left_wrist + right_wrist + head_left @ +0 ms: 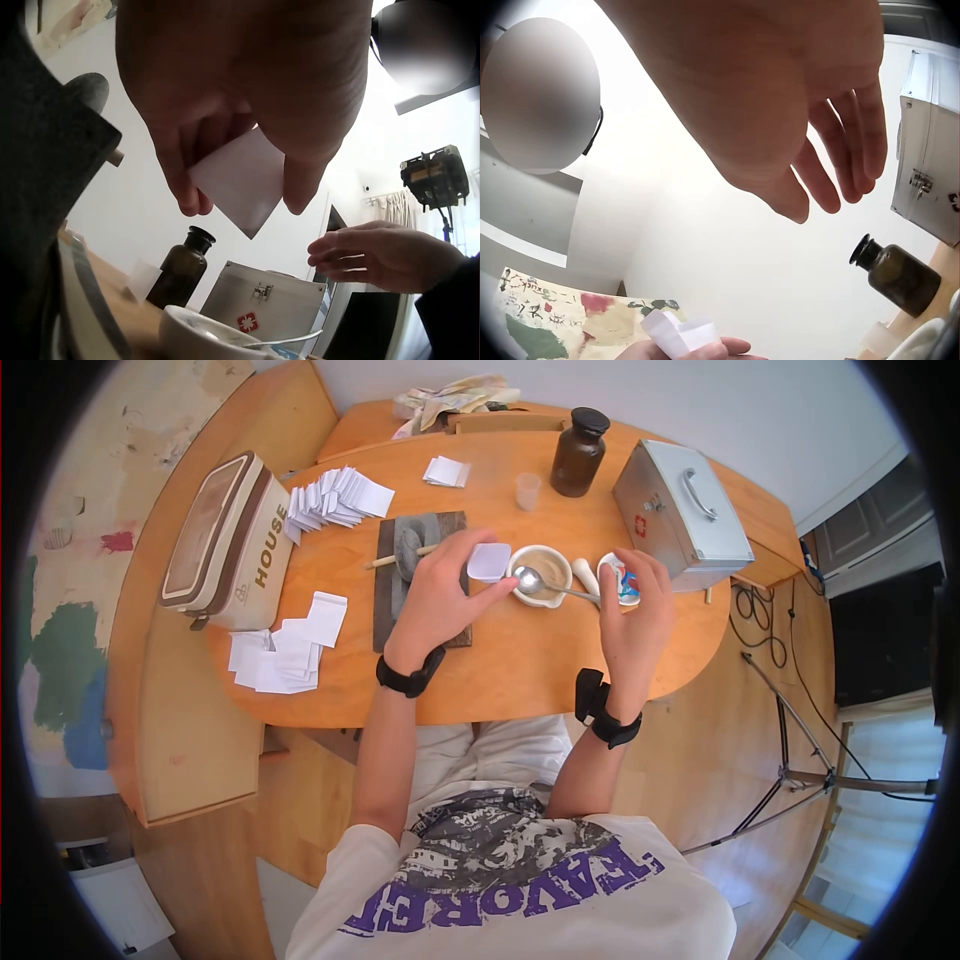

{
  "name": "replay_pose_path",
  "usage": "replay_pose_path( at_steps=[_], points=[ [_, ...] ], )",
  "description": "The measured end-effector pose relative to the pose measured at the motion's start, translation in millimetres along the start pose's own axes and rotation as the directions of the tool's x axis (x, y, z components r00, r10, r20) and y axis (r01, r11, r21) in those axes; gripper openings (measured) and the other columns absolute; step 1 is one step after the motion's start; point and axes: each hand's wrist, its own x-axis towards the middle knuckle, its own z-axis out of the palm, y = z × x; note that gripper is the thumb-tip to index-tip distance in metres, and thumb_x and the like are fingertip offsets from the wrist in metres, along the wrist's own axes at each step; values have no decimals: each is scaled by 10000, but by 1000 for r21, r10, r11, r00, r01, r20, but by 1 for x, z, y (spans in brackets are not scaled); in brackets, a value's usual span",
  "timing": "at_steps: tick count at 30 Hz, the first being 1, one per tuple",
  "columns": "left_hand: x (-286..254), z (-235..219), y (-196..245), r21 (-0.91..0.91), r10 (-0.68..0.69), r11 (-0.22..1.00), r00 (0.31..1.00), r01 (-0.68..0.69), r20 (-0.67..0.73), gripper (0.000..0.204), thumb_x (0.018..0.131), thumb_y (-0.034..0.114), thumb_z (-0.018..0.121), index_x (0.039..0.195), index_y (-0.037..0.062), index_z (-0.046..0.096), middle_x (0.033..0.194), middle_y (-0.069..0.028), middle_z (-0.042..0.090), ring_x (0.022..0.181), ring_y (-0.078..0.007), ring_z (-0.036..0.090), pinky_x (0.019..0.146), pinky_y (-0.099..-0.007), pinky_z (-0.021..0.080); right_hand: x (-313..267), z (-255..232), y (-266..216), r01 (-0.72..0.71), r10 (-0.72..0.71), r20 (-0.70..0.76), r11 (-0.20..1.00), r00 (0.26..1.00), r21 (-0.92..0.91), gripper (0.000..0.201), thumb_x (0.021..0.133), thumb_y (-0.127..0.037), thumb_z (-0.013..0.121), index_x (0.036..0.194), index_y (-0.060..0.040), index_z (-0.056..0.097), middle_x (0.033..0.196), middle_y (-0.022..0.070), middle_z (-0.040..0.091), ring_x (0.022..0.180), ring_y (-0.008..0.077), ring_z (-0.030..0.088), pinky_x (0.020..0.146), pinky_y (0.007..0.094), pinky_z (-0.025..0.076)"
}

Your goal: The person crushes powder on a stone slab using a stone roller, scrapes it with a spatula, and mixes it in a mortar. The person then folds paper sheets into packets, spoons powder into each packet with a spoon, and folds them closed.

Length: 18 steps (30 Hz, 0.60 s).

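In my left hand [445, 600], a small white paper packet [489, 562] is pinched between thumb and fingers; the right wrist view shows its top folded out. Just to its right stands a white mortar [553, 600] with light brown powder inside. A metal spoon [530, 580] lies in the mortar, its handle reaching out over the right rim. My right hand [637, 622] hovers with relaxed fingers and nothing between them, above the handle end and a small dish [628, 588] coloured red and blue. A white pestle [586, 578] lies between mortar and dish.
White packets lie in a fanned pile [345, 498] and a loose heap [290, 653] on the left. A dark stone slab [385, 605], a HOUSE box [225, 550], a brown bottle [578, 455], a plastic cup [528, 490] and a metal first-aid case [690, 510] surround the mortar.
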Motion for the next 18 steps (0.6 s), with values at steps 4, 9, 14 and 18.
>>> replay_pose_path(
  at_steps=[4,9,14,18],
  points=[
    [2,1,-12,-117,-49,991,993,62,108,566,886,222,985,1356,23,742,1183,-124,847,1041,-245,815,935,-373,619,-13,-1,31,-113,130,34,943,991,-313,287,1030,-209,836,1213,8,794,1199,182,784,1111,371,757,944,437,605],
    [-2,-1,-17,-164,-87,981,987,109,132,567,896,239,979,1371,37,744,1224,-105,851,1062,-194,801,949,-354,609,-11,1,40,-376,477,192,836,858,-399,312,1019,-265,853,1189,-6,818,974,152,831,877,331,801,812,420,625],
    [-1,-5,-17,-192,-110,972,983,137,144,563,898,221,971,1378,35,744,1253,-101,851,1097,-185,796,980,-351,601,-8,21,34,-450,427,190,888,884,98,204,1047,-198,841,1092,1,837,881,88,831,793,133,791,744,291,605],
    [0,-6,-17,-185,-114,972,980,143,160,553,895,205,965,1372,31,743,1259,-96,850,1107,-183,795,992,-350,599,-11,42,23,-314,254,260,922,932,226,154,1079,-116,788,1114,33,806,878,102,822,761,156,777,725,299,605]
  ],
)
